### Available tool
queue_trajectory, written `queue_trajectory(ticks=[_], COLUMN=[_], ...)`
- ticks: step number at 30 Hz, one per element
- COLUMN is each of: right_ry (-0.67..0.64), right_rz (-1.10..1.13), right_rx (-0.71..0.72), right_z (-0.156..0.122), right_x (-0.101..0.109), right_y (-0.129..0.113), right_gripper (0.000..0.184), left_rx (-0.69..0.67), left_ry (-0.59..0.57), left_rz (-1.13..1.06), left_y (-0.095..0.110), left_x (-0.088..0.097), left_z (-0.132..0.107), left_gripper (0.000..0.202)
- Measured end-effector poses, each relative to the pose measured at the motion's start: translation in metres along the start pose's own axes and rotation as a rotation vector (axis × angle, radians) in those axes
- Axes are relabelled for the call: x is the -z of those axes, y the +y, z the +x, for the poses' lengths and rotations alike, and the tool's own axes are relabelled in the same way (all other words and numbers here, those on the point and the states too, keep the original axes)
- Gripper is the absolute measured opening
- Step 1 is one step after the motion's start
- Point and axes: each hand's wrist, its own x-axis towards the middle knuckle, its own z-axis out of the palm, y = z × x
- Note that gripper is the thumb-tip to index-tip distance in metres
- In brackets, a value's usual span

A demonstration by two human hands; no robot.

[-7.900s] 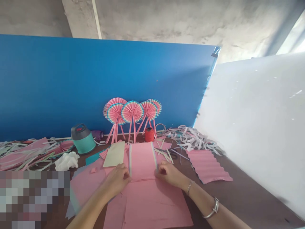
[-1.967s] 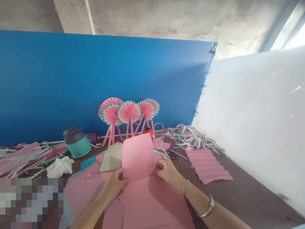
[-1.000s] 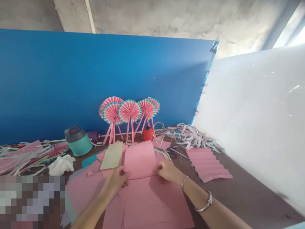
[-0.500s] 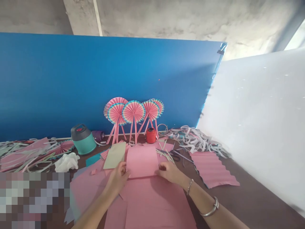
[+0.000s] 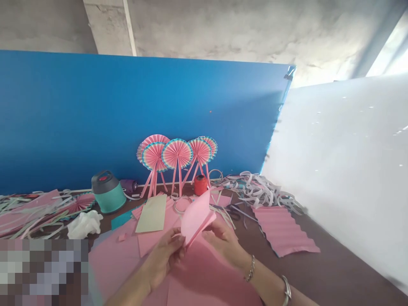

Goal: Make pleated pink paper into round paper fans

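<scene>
Fingers (image 5: 174,245) of both hands curled close on a folded pink paper (image 5: 196,219), pinching it narrowly, the left hand (image 5: 162,261) at its lower end and the right hand (image 5: 221,244) at its right side. Seen from the head-worn camera, the paper stood tilted up above the table, held in the air between the hands, with its thin leaves slightly parted in a soft V and no sharp crease that I could make out. Folding looked to be the work in hand, and those loose leaves seemed to call for squaring and pressing flat. Beneath the hands lay smooth, matt pink paper sheets (image 5: 117,263), with a pale green card (image 5: 152,213) beside them. Farther off, round pleated paper fans (image 5: 177,154) on strip stems leaned against a blue board (image 5: 127,110), near a red thread spool (image 5: 200,185) and a teal flask (image 5: 107,193). To the right, a rippled pink pleated sheet (image 5: 283,229) lay on the brown table (image 5: 318,272), just past scissors (image 5: 234,212) and below a curling heap of paper strips (image 5: 264,189).
</scene>
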Motion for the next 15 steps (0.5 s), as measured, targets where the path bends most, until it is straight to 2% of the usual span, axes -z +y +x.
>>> queue_trajectory(ticks=[4, 9, 11, 15], right_ry=[0.069, -0.036, -0.057, -0.136], right_rz=[-0.140, -0.318, -0.437, -0.909], right_rx=[0.056, 0.140, 0.219, 0.421], right_z=[-0.004, -0.008, -0.010, -0.012], right_x=[-0.006, -0.016, -0.016, -0.007], right_y=[-0.008, -0.017, -0.019, -0.019], right_gripper=[0.027, 0.018, 0.013, 0.019], left_rx=[0.000, 0.002, -0.031, -0.254], left_ry=[-0.102, -0.153, -0.107, 0.144], left_rz=[0.010, 0.034, 0.128, 0.360], left_y=[-0.006, -0.006, -0.007, -0.006], left_x=[-0.005, -0.013, -0.016, -0.010], left_z=[-0.001, -0.008, -0.009, -0.004], left_gripper=[0.040, 0.041, 0.043, 0.041])
